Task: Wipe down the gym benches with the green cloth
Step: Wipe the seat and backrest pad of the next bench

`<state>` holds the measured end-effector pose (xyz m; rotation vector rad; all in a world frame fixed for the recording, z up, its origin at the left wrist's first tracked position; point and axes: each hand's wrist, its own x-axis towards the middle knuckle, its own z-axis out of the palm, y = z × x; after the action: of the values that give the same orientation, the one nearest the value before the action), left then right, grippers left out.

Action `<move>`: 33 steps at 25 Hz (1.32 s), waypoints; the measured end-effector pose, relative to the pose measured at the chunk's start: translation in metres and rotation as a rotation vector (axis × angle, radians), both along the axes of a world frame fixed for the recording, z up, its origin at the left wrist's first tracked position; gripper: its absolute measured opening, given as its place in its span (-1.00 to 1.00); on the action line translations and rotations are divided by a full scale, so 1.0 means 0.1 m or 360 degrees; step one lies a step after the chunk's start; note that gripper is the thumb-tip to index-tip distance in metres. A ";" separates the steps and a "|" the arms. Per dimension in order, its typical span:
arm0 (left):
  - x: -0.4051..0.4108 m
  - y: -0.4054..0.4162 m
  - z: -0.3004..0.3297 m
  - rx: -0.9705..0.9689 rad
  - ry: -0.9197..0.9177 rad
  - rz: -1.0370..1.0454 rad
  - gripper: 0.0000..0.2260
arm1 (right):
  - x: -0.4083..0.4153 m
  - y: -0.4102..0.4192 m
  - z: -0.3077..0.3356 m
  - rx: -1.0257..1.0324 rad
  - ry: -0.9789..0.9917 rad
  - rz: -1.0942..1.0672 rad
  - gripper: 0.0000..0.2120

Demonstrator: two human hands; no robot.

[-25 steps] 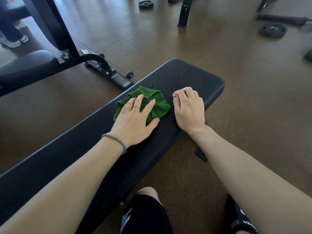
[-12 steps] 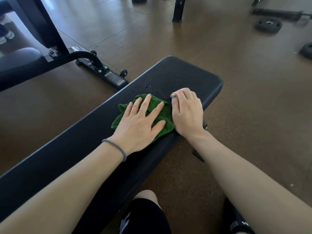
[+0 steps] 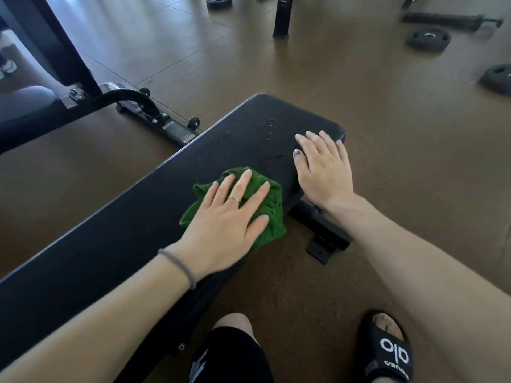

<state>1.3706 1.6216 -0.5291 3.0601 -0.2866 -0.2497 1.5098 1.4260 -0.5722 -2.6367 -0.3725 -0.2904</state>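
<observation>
Green cloth [image 3: 272, 214]: bunched on the black padded bench [image 3: 116, 230], at its near edge, one corner hanging over the side.
Left hand [image 3: 226, 225]: flat on the cloth, fingers straight and spread, pressing it to the pad; thin ring on one finger, grey band at the wrist.
Right hand [image 3: 323, 168]: grip loose, fingers straight, palm resting on the bench's far end, apart from the cloth.
Droplets [image 3: 269, 125]: small wet specks on the pad between cloth and bench end.
Floor [image 3: 387, 134]: brown; weight plates [image 3: 428, 38] lie far right.
Second bench [image 3: 25, 106]: at left.
</observation>
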 end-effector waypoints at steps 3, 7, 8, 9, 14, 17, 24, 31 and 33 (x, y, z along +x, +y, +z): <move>0.60 -0.11 0.00 -0.0014 -0.0068 0.0142 -0.47 | 0.06 -0.04 -0.09 -0.0075 0.0098 0.0040 -0.49; 1.02 -0.30 -0.04 -0.0009 -0.0023 0.0336 -0.48 | 0.21 -0.01 -0.11 0.0078 -0.0233 -0.0053 -0.51; 0.93 -0.32 -0.05 -0.0009 -0.0031 0.0331 -0.47 | 0.31 -0.01 -0.09 0.0094 -0.0240 -0.0044 -0.50; 0.79 -0.35 -0.04 -0.0008 -0.0048 0.0302 -0.46 | 0.41 -0.01 -0.05 0.0095 -0.0191 -0.0018 -0.49; 0.65 -0.45 0.11 -0.0008 0.0138 0.0359 -0.42 | 0.62 -0.01 0.08 0.0064 -0.0051 0.0078 -0.54; 1.06 -0.44 0.08 -0.0007 0.0083 0.0426 -0.42 | 0.85 -0.02 0.14 0.0085 0.0007 0.0022 -0.50; 1.78 -0.42 -0.05 -0.0061 -0.0050 0.0490 -0.49 | 0.96 0.04 0.13 0.0195 -0.0008 -0.0142 -0.56; 1.20 0.07 0.01 -0.0076 0.0007 0.0287 -0.45 | 0.92 0.08 0.13 0.0187 0.0021 -0.0191 -0.57; 1.71 0.19 -0.03 -0.0096 -0.0055 0.0445 -0.51 | 0.94 0.05 0.16 0.0245 0.0055 -0.0186 -0.58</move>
<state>1.5413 1.6404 -0.5325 2.9978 0.1305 -0.1692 1.6038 1.4314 -0.5565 -2.5124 -0.1771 -0.2983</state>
